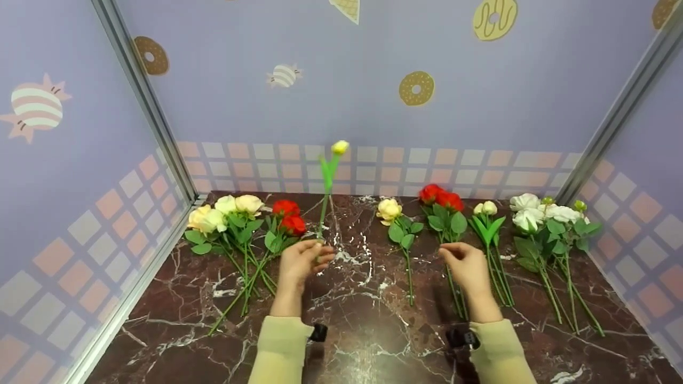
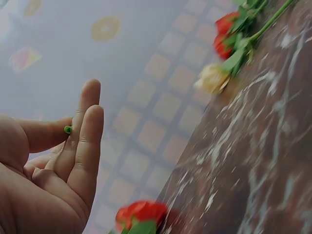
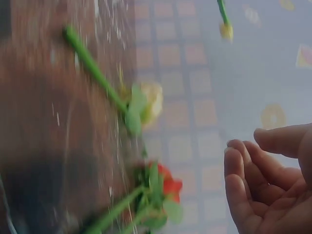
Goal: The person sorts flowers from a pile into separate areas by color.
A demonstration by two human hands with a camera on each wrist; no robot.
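Observation:
My left hand (image 1: 303, 261) pinches the lower stem of a pale yellow tulip (image 1: 340, 147) between thumb and fingers. The tulip stands upright, bloom at the top and green leaves below it, in front of the back wall. In the left wrist view the cut end of its stem (image 2: 68, 129) shows at the thumb tip, while two fingers stretch out straight. My right hand (image 1: 468, 264) holds nothing; its fingers bend loosely, with the thumb apart from them in the right wrist view. Below it in the head view lie two red roses (image 1: 449, 200) with leafy stems.
On the left of the dark marble table (image 1: 352, 320) lie cream roses (image 1: 216, 220) and red roses (image 1: 291, 224), stems crossing. A single yellow rose (image 1: 390, 209) lies right of centre. Pale tulips (image 1: 486, 208) and white flowers (image 1: 528, 219) lie farther right. Patterned walls (image 1: 363, 69) enclose the table.

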